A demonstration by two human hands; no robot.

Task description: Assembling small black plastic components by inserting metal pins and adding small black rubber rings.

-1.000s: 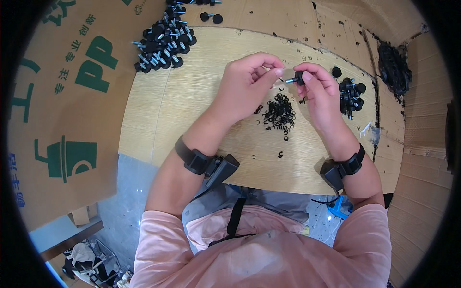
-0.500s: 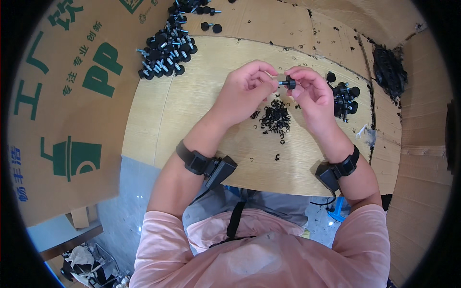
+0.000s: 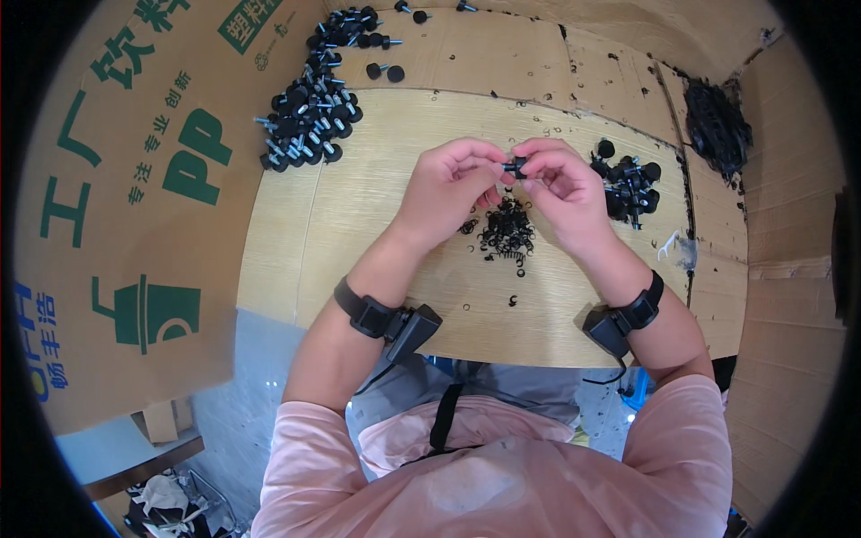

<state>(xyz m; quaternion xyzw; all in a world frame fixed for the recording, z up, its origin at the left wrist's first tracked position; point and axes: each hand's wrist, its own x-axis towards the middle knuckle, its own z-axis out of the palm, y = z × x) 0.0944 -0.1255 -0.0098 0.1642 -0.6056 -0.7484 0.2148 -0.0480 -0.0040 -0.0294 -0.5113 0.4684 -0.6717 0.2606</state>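
Observation:
Above the middle of the table, my right hand [image 3: 569,193] pinches the round black head of a knob screw [image 3: 519,168] between thumb and fingers. The screw lies sideways, its shaft towards my left hand [image 3: 446,193]. My left fingers are closed in a pinch at the end of the shaft; whether a small ring sits between them is hidden. Just below both hands lies a heap of small black split rings [image 3: 508,229], with a few loose ones around it.
Many knob screws [image 3: 309,121] are piled at the table's far left, beside a tall printed cardboard box [image 3: 134,224]. A smaller cluster of knob screws [image 3: 633,188] lies right of my hands. A black plastic bundle [image 3: 717,125] sits at the far right, near a cardboard wall [image 3: 789,206].
The view has shifted slightly. Both hands have drawn closer together around the knob screw, and my left fingers now cover more of its shaft.

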